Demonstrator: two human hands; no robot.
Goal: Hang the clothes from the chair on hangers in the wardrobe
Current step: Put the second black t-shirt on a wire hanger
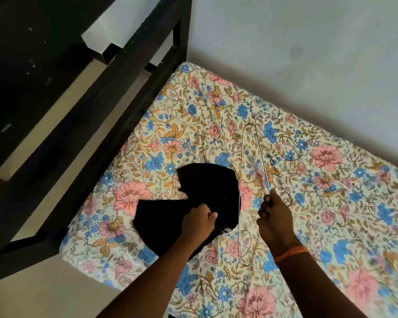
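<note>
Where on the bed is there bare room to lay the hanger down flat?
Bare floral sheet lies right of the wire hanger toward the wall, and beyond the black garment near the bed's far corner. It is crowded around the left hand and right hand.

Bed [285, 125] fills centre and right of frame; wall [308, 42] behind it, upper right. Frame [133, 72] runs along the bed's left edge, upper left. Garment [202, 187] lies on bed, centre. Hanger [255, 148] just right of it, on bed. Left hand [199, 222] on garment; right hand [275, 216] at hanger, lower centre.
</note>
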